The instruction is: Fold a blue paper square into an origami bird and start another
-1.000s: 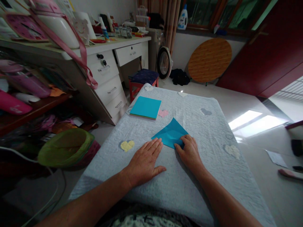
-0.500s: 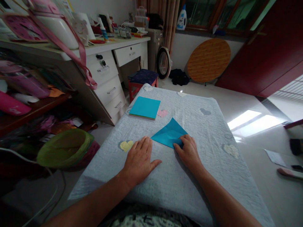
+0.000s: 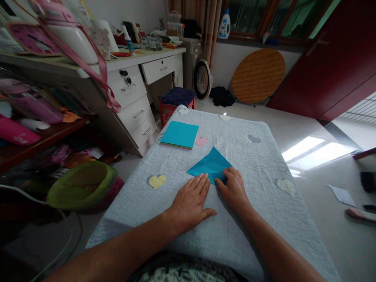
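Observation:
A sheet of blue paper, folded into a triangle-like shape, lies on the cloth-covered table with one corner pointing away from me. My left hand rests flat, fingers stretched out and thumb spread, its fingertips on the paper's near edge. At the paper's right corner, my right hand pinches the paper between thumb and curled fingers. Farther off to the left sits a square stack of coloured paper, a blue sheet on top.
Left of the table stands a waste bin with a green liner. A white desk with drawers is behind it. A stool touches the far left area. A round wooden tabletop leans on the back wall.
My left hand has slid right, from the paper's left corner to the middle of its near edge. My right hand and the paper have stayed nearly in place.

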Action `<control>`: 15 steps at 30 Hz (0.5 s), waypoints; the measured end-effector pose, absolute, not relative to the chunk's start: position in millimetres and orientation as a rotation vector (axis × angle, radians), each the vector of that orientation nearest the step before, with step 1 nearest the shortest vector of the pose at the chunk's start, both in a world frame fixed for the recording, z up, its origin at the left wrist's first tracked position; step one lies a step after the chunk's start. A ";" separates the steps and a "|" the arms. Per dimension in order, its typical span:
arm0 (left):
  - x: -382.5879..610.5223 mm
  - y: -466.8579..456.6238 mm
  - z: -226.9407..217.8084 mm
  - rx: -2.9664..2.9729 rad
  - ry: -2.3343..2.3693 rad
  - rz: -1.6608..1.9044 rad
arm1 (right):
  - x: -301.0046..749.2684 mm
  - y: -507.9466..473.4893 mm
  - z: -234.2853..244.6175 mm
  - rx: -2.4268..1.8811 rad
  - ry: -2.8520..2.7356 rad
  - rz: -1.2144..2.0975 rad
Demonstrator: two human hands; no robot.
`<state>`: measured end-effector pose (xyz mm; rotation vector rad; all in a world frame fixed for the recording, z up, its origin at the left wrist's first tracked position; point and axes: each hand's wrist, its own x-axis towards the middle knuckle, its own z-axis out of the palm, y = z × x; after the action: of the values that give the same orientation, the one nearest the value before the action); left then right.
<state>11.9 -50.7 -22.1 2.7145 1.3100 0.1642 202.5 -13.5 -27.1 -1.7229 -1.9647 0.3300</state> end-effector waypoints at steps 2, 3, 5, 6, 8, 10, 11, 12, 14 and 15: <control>5.6 -50.6 -22.2 2.700 1.385 0.165 | 202.5 -13.4 -26.6 -1.728 -1.969 0.335; 2.2 -50.4 -22.1 2.696 1.413 0.169 | 202.5 -13.3 -26.5 -1.730 -1.969 0.335; -5.2 -49.6 -22.1 2.690 1.461 0.183 | 202.5 -13.1 -26.6 -1.729 -1.967 0.332; -9.1 -48.8 -22.4 2.691 1.476 0.188 | 202.5 -13.1 -26.8 -1.725 -1.965 0.329; -17.4 -46.9 -23.4 2.694 1.510 0.198 | 202.8 -13.1 -27.3 -1.715 -1.963 0.323; -25.6 -44.9 -24.6 2.699 1.551 0.211 | 203.3 -13.2 -27.9 -1.702 -1.965 0.319; -29.3 -44.2 -25.0 2.701 1.571 0.219 | 203.7 -13.2 -28.2 -1.696 -1.966 0.317; -32.5 -43.7 -25.2 2.702 1.586 0.226 | 203.9 -13.2 -28.5 -1.693 -1.966 0.315; -36.2 -43.6 -23.9 2.699 1.616 0.232 | 204.2 -13.1 -28.6 -1.695 -1.964 0.313; -36.4 -43.9 -22.3 2.695 1.632 0.234 | 204.1 -13.1 -28.4 -1.699 -1.964 0.314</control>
<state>-36.4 -43.9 -22.3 2.6952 1.6320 0.2342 204.1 -13.1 -28.4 -1.6985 -1.9639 0.3145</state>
